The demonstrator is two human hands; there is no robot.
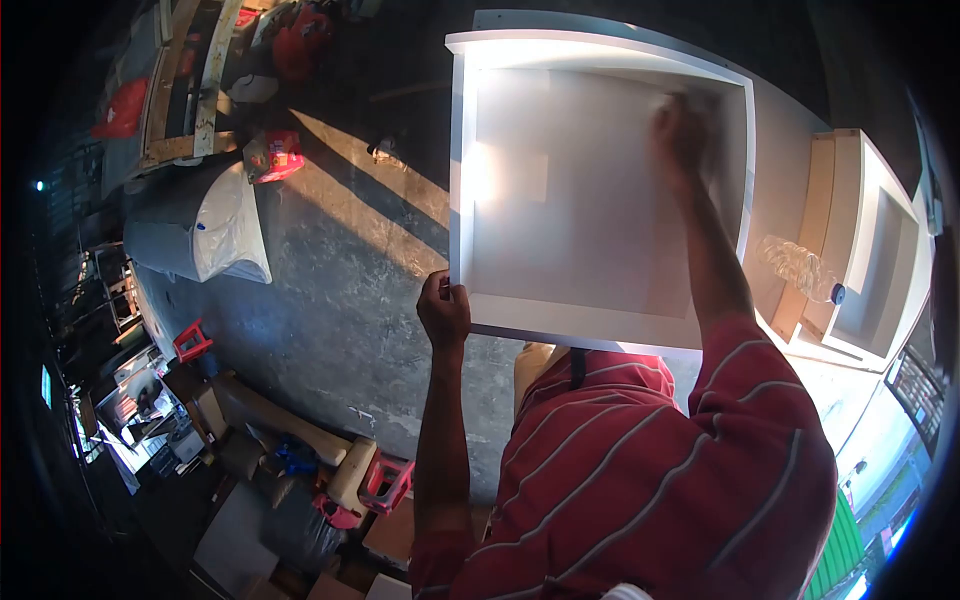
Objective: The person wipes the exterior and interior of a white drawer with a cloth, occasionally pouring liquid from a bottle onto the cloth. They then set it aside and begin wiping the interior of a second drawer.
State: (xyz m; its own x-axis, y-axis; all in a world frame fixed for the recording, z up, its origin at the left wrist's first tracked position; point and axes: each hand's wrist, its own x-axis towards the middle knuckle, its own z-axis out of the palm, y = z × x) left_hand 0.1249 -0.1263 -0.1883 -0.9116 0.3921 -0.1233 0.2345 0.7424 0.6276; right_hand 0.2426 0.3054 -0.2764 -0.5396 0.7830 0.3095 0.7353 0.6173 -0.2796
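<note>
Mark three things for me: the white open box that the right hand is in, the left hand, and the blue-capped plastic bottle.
White open box (585,190): head view, on its bare inner panel.
Left hand (443,307): head view, mid-hand.
Plastic bottle (798,267): head view, on its clear body.

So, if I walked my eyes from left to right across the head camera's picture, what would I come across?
Red bag, red-and-pale bag, left hand, white open box with the blurred right hand over it, clear bottle with a blue cap.
</note>
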